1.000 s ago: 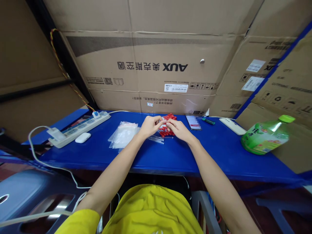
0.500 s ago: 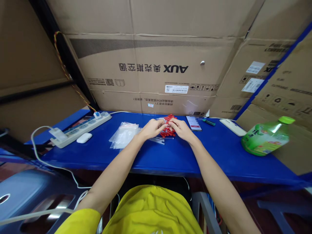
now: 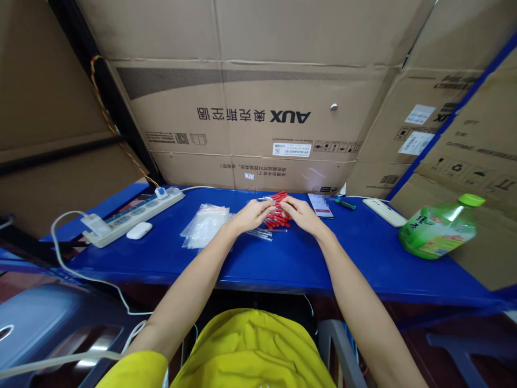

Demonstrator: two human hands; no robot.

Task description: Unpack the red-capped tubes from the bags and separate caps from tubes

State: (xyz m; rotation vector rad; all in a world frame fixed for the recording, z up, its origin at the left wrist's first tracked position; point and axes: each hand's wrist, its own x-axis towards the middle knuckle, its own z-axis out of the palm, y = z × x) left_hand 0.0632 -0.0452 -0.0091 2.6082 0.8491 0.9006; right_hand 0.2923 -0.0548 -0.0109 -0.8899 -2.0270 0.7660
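On the blue table lies a pile of small red-handled tools (image 3: 276, 222) with thin, shiny shafts, their exact kind too small to tell. My left hand (image 3: 255, 213) is over the pile's left side, fingers pinched together. From the right my right hand (image 3: 298, 212) meets it, thumb and fingertips also closed. The fingertips nearly touch, and whatever is between them is hidden or too small to name. Left of my left hand lies a stack of clear plastic zip bags (image 3: 207, 225). Several shiny thin shafts (image 3: 262, 234) stick out below that hand.
A phone (image 3: 321, 206) and a small green tool (image 3: 346, 203) lie right of the hands, then a white power bank-like slab (image 3: 384, 212) and a green bottle (image 3: 438, 229). At left are a power strip (image 3: 135, 215) and a white earbud case (image 3: 139, 230). Cardboard (image 3: 181, 156) walls the back.
Both hands stay over the red pile, with only slight finger movement. The view has shifted very slightly.
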